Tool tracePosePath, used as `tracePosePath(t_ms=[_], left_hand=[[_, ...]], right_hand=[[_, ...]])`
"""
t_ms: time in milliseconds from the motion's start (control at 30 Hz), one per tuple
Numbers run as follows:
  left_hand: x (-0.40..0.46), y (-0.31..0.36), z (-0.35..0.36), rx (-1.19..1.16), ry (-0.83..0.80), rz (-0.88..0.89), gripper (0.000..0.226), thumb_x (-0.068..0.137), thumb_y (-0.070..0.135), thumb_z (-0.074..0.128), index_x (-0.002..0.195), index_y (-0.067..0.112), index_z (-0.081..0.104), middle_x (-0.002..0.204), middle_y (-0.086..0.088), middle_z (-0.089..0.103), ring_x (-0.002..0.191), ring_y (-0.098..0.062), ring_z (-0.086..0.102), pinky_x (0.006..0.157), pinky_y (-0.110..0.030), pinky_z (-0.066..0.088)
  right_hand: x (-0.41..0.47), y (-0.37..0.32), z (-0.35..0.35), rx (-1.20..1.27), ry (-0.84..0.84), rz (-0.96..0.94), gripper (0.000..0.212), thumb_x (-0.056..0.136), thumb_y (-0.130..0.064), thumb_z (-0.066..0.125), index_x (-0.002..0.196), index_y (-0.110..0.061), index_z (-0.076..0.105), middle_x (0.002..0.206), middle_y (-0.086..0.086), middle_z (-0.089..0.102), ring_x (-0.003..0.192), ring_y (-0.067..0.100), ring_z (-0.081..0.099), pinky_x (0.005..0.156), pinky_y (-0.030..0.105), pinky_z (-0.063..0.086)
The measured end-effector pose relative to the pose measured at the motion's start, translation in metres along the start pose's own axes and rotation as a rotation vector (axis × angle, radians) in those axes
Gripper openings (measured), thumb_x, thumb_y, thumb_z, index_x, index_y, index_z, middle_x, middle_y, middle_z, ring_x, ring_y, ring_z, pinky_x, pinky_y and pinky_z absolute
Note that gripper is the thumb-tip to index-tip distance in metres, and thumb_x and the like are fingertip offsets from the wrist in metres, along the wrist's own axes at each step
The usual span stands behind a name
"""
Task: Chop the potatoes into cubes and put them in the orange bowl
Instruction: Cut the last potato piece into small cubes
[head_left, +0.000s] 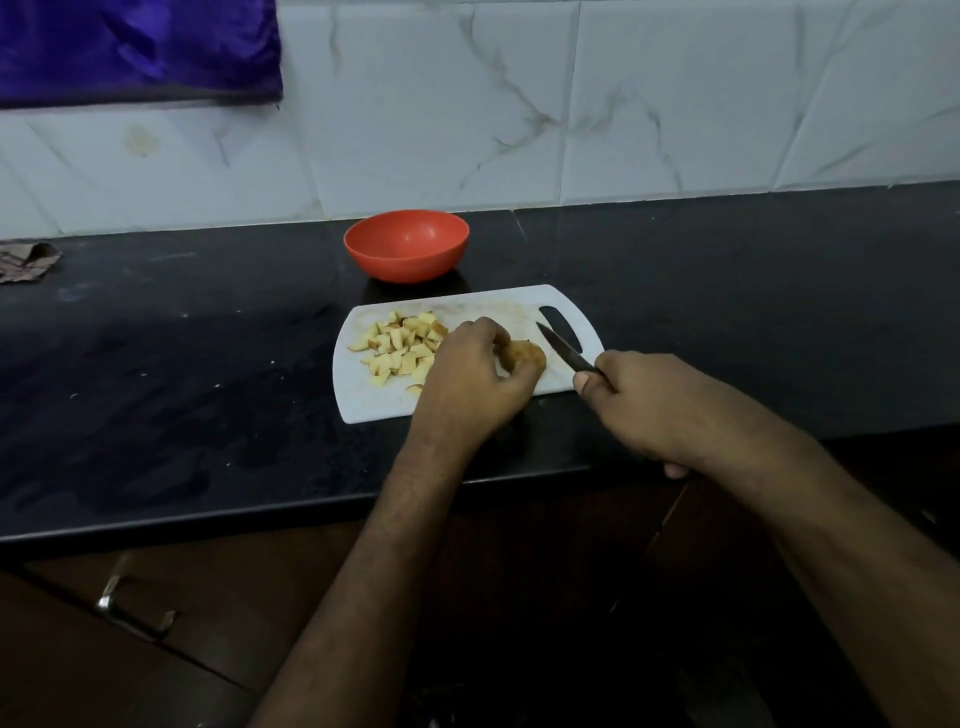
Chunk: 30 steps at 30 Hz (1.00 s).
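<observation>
**Second potato steadied for the knife**

The left hand (470, 371) curls its fingers over a potato (524, 356) on the cutting board (374, 402), pinning it so it cannot roll. The right hand (636, 400) grips the knife (563, 345), blade raised beside it. Cut cubes (402, 345) are heaped to the left, clear of the cutting. The orange bowl (406, 244) sits empty behind, on the tabletop (182, 338).
</observation>
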<state>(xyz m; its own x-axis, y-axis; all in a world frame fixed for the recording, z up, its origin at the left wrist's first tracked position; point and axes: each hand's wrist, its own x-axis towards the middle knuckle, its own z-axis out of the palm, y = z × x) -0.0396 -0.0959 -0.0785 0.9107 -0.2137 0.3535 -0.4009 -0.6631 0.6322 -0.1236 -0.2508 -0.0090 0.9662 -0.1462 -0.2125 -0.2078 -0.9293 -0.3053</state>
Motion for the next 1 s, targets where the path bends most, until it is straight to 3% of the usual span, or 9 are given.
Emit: tracePosePath(t_ms=[133,300,433,567,667,767,833,1000], left_hand=[[0.004,0.002,0.01,0.211,-0.041,0.095,0.062,0.088,0.053,0.065,0.142,0.026,0.048,0.131,-0.001,0.055,0.119,-0.019,0.05,0.096,-0.037,0.047],[0.01,-0.001,0.01,0.16,-0.019,0.08,0.035,0.091,0.038,0.065,0.122,0.022,0.066,0.112,0.004,0.063,0.107,-0.015,0.056,0.091,-0.035,0.05],[0.008,-0.005,0.009,0.075,0.014,0.066,0.036,0.088,0.035,0.071,0.122,0.02,0.07,0.113,0.006,0.067,0.102,-0.011,0.059,0.088,-0.027,0.048],[0.009,-0.006,0.007,0.063,0.036,0.052,0.039,0.083,0.033,0.079,0.119,0.019,0.071,0.108,0.007,0.068,0.098,-0.008,0.059,0.081,-0.018,0.041],[0.006,-0.006,0.005,0.033,0.043,0.044,0.036,0.082,0.032,0.08,0.115,0.02,0.072,0.105,0.009,0.068,0.095,-0.005,0.059,0.079,-0.011,0.041],[0.003,-0.006,0.002,-0.013,0.045,0.014,0.032,0.084,0.032,0.078,0.113,0.022,0.072,0.105,0.012,0.068,0.096,-0.003,0.06,0.085,-0.019,0.049],[0.002,-0.006,0.0,-0.047,0.041,-0.009,0.03,0.084,0.031,0.078,0.112,0.023,0.072,0.105,0.012,0.068,0.097,-0.001,0.06,0.085,-0.017,0.049],[0.004,-0.004,0.004,0.023,0.016,0.017,0.04,0.085,0.034,0.075,0.123,0.022,0.066,0.115,0.008,0.063,0.104,-0.006,0.057,0.09,-0.024,0.049]], right_hand=[[0.021,0.006,0.014,0.058,-0.011,0.016,0.038,0.105,-0.05,0.034,0.114,-0.019,0.055,0.092,0.005,0.059,0.066,0.025,0.071,0.05,0.034,0.06],[0.029,0.009,0.017,0.077,0.034,-0.012,0.038,0.105,-0.051,0.034,0.114,-0.021,0.056,0.091,0.003,0.059,0.062,0.024,0.069,0.05,0.034,0.06],[0.03,0.008,0.019,0.079,0.022,-0.057,0.039,0.105,-0.052,0.034,0.109,-0.02,0.057,0.089,0.004,0.061,0.06,0.025,0.071,0.051,0.037,0.061],[0.028,0.009,0.021,0.113,-0.002,-0.055,0.039,0.104,-0.049,0.033,0.1,-0.019,0.057,0.086,0.007,0.061,0.048,0.027,0.068,0.041,0.03,0.052],[0.029,0.007,0.021,0.107,-0.021,-0.047,0.038,0.105,-0.048,0.032,0.1,-0.018,0.054,0.087,0.008,0.06,0.05,0.028,0.067,0.038,0.026,0.049],[0.029,0.005,0.019,0.13,-0.04,-0.029,0.036,0.105,-0.048,0.032,0.102,-0.019,0.054,0.088,0.008,0.06,0.059,0.031,0.072,0.039,0.027,0.051],[0.029,0.006,0.019,0.165,-0.053,-0.024,0.037,0.105,-0.048,0.032,0.101,-0.019,0.054,0.087,0.008,0.06,0.062,0.033,0.073,0.041,0.029,0.053],[0.027,0.009,0.017,0.302,-0.071,-0.008,0.037,0.105,-0.049,0.034,0.101,-0.02,0.057,0.084,0.008,0.062,0.058,0.026,0.063,0.047,0.03,0.053]])
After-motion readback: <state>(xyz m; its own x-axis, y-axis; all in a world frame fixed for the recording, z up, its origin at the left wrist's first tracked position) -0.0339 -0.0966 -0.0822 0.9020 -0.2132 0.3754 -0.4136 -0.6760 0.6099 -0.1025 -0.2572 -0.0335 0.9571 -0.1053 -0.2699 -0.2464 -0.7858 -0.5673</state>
